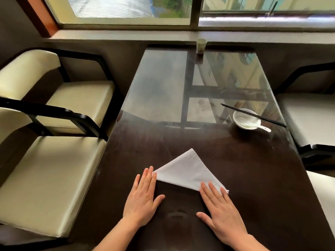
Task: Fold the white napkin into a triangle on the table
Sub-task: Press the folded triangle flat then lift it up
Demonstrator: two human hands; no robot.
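Note:
The white napkin (188,171) lies flat on the dark glass-topped table (235,178) as a triangle, its apex pointing away from me. My left hand (145,196) lies flat with straight fingers, the fingertips touching the napkin's left corner. My right hand (221,212) is also flat, its fingertips resting on the napkin's right corner. Neither hand holds anything.
A white bowl (246,118) with a white spoon and black chopsticks (253,115) across it sits at the right of the table. A paper cup (201,46) stands at the far end by the window. Cream-cushioned chairs (54,169) flank both sides.

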